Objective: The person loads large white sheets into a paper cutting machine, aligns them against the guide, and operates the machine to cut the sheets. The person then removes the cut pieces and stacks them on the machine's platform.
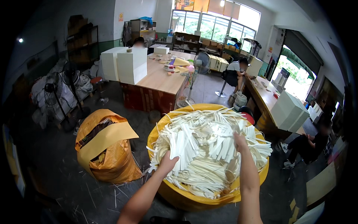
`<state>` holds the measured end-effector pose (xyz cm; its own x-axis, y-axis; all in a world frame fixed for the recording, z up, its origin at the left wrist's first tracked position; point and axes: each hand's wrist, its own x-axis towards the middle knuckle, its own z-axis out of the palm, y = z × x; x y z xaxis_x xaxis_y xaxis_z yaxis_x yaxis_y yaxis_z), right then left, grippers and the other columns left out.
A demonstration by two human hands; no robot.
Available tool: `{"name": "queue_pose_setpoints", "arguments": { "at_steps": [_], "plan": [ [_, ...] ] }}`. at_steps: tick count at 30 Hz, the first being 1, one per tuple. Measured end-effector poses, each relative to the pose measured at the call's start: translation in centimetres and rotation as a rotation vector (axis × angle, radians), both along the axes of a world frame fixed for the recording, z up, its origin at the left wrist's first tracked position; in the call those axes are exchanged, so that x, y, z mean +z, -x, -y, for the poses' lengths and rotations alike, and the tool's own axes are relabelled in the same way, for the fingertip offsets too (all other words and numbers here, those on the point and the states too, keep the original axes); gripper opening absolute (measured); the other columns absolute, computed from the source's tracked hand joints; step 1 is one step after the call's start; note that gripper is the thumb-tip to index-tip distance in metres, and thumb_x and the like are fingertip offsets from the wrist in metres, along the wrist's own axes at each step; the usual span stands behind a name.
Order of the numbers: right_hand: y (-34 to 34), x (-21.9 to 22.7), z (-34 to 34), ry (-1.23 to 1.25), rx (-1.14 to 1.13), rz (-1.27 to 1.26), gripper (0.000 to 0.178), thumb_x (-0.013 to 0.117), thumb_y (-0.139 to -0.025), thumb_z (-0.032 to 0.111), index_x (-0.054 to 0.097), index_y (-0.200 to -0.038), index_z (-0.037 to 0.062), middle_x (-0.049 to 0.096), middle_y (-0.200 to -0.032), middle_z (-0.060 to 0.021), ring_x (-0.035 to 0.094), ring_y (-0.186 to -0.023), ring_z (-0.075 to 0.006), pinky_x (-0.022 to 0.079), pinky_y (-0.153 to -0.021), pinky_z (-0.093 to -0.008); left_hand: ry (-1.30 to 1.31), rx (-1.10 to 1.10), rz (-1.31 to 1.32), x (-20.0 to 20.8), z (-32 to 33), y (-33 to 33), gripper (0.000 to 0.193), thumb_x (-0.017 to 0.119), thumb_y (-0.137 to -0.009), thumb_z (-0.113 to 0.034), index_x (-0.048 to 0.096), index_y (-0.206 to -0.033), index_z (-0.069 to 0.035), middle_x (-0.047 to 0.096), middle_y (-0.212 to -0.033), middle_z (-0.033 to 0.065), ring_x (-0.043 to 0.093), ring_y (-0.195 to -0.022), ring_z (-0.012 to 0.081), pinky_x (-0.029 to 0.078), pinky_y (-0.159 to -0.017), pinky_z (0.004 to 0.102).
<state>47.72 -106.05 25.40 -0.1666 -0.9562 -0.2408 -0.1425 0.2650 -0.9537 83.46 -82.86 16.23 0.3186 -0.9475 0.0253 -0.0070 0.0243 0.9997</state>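
Cropped forearms [143,196] reach white strips [184,143], left grip [169,163] clasping some, right grip [241,143] too blurred to tell.

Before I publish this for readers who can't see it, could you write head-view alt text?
A person's left hand and right hand reach into white strips heaped in an open yellow sack. An orange sack stands to its left; beyond are worktables bearing white blocks, and seated people.
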Motion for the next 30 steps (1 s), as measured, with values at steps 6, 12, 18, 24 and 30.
{"name": "queue_pose_setpoints", "arguments": {
  "at_steps": [6, 12, 18, 24, 30],
  "plan": [
    [9.2, -2.5, 2.9, 0.119, 0.101, -0.047, 0.054, 0.066, -0.09, 0.035, 0.056, -0.12, -0.0084, 0.065, -0.102, -0.0152, 0.064, -0.09, -0.0255, 0.052, -0.076, -0.0392, -0.089, 0.103, 0.412, 2.4, -5.3, 4.8, 0.075, 0.069, -0.084, -0.024, 0.029, -0.142, 0.002, 0.047, -0.133, 0.0323, 0.05, -0.122, 0.045, 0.042, -0.102, 0.0489],
    [-0.5, 5.9, 2.4, 0.28, 0.178, -1.083, 0.061, 0.069, -0.085, 0.034, 0.052, -0.122, -0.0114, 0.063, -0.112, -0.0299, 0.062, -0.107, -0.04, 0.05, -0.09, -0.045, -0.037, -0.144, 0.518, 4.6, -7.9, 9.8, 0.073, 0.068, -0.085, -0.03, 0.033, -0.138, 0.007, 0.038, -0.142, 0.0329, 0.04, -0.132, 0.0453, 0.034, -0.11, 0.0459],
    [-21.7, 8.5, -8.6, 0.956, 0.647, -0.627, 0.05, 0.069, -0.086, 0.033, 0.06, -0.119, -0.0039, 0.065, -0.112, -0.023, 0.063, -0.103, -0.0372, 0.05, -0.089, -0.0429, 0.166, -0.032, 0.68, 6.0, -18.4, 5.2, 0.037, 0.063, -0.093, -0.023, 0.059, -0.122, -0.001, 0.057, -0.129, 0.0189, 0.053, -0.123, 0.0358, 0.045, -0.102, 0.0404],
    [-38.1, 5.0, -32.6, 0.756, 1.701, -0.154, 0.038, 0.07, -0.088, 0.024, 0.062, -0.114, -0.0021, 0.07, -0.097, -0.0169, 0.069, -0.082, -0.0263, 0.054, -0.072, -0.0351, -0.361, 0.636, 0.499, -6.2, -41.9, 5.3, 0.038, 0.06, -0.095, -0.03, 0.059, -0.122, -0.003, 0.063, -0.119, 0.0166, 0.059, -0.112, 0.035, 0.049, -0.094, 0.0403],
    [-38.1, -12.2, -51.9, 0.688, 2.517, -0.336, 0.035, 0.07, -0.09, 0.023, 0.062, -0.111, -0.0034, 0.069, -0.083, -0.009, 0.064, -0.072, -0.0128, 0.051, -0.065, -0.0296, -1.033, 1.385, 0.058, -13.1, -64.4, 24.1, 0.046, 0.058, -0.09, -0.039, 0.061, -0.123, -0.008, 0.062, -0.121, 0.0187, 0.058, -0.112, 0.0382, 0.049, -0.091, 0.0461]
  ]
}}
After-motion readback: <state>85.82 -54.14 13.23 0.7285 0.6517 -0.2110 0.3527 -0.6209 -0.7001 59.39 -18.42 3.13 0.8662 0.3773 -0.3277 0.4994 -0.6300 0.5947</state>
